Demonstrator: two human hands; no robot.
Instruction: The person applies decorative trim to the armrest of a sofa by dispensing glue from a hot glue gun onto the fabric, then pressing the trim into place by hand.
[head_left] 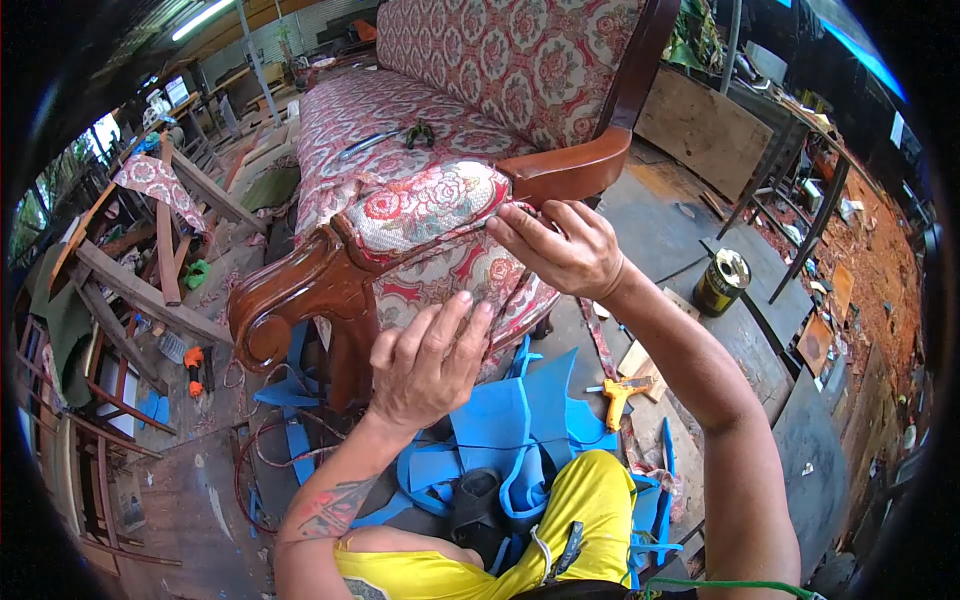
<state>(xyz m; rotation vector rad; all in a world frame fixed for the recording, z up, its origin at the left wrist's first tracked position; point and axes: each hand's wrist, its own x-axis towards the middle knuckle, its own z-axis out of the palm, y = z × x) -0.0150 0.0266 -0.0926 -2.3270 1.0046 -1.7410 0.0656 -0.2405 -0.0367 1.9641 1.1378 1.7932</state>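
A sofa (510, 70) covered in red and cream floral fabric has a carved, varnished wooden arm (290, 285) with a padded armrest (420, 205). My right hand (565, 250) is at the pad's outer lower edge, fingers and thumb pinched on a thin dark trim strip (522, 285). The strip hangs down from there toward my left hand. Below the pad, my left hand (430, 360) is raised in front of the fabric side panel, its fingers extended and slightly apart. Its thumb and palm side are hidden, and I cannot make out whether it touches the strip.
A yellow glue gun (620, 398) lies on the floor beside blue foam scraps (495, 410). A metal tool (368, 144) and a dark green tool (420, 132) rest on the seat. An open can (722, 282) stands right; wooden frame pieces (150, 290) crowd the left.
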